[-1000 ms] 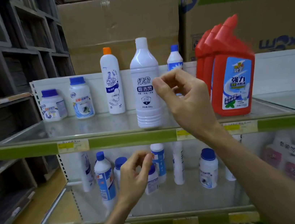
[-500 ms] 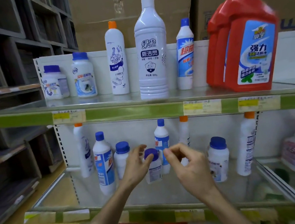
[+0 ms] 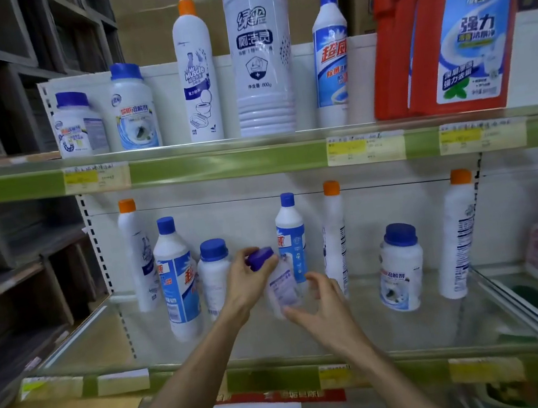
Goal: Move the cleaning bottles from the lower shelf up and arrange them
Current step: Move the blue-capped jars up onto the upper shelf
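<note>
Left hand (image 3: 249,284) grips small jar (image 3: 281,287) near cap, tilted off lower shelf (image 3: 283,367). Right hand (image 3: 325,317) spread wide below, likely to steady lift.

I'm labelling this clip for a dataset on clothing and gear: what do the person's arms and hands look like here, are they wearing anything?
Both forearms are bare, with no sleeves in view. The left hand and right hand wear no gloves, and no rings, watch or wristband can be seen, nor any markings.
</note>
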Demonstrator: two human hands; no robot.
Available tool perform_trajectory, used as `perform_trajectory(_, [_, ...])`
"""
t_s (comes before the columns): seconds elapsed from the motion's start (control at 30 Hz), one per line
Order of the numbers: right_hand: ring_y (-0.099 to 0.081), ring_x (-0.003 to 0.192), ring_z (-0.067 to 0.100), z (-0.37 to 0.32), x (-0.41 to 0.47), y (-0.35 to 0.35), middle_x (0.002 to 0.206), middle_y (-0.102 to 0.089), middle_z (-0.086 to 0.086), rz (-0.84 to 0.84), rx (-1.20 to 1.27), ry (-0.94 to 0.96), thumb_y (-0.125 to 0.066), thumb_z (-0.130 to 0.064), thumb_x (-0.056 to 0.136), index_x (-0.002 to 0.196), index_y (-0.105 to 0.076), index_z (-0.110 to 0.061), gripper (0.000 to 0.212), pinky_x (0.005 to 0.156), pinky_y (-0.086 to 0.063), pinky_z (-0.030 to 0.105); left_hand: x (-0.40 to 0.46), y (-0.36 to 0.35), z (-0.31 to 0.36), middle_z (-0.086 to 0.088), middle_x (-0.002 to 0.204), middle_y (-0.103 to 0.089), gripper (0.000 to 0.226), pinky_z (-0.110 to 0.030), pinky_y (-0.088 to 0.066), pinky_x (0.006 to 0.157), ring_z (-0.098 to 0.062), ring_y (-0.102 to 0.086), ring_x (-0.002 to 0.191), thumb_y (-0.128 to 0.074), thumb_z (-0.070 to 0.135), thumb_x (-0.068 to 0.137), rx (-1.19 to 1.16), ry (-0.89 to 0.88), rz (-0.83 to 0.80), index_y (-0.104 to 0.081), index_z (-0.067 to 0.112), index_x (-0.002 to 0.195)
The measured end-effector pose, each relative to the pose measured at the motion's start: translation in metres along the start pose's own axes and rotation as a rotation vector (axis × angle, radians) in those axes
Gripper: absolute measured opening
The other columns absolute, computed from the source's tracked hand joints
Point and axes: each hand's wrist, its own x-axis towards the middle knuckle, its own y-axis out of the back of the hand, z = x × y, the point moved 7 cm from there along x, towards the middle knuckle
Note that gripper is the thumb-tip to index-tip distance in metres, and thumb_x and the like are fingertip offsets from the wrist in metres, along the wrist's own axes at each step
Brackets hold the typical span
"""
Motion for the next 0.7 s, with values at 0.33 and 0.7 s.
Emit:
perform_trajectory(0.33, [-0.068,0.106,0.0,-0.036,-0.018,-0.014,0.121,-0.07,-0.016,0.033,0.519,0.171,-0.085,-0.049,0.067,0.133,-0.055,-0.036,0.074,0.079,-0.055,0.015,-0.04,0.015,0.043,-0.023,0.117,-0.07,0.055,-0.046,-0.057,0.093,-0.03,-0.069,0.102,-0.067,0.047,0.081,-0.496,0.003,-0.102,-0.059,0.01,0.121])
perform_trajectory(0.7, [-0.066,0.083,0.033,-0.116,-0.05,-0.005,0.112,-0.067,0.022,-0.371,1.11,0.124,-0.079,-0.051,0.08,0.125,-0.067,-0.012,0.061,0.064,-0.054,0.035,-0.088,0.055,0.14,-0.013,0.119,-0.071,0.038,-0.043,-0.052,0.092,-0.024,-0.067,0.102,-0.053,0.048,0.094,-0.532,-0.27,-0.206,-0.066,0.023,0.119])
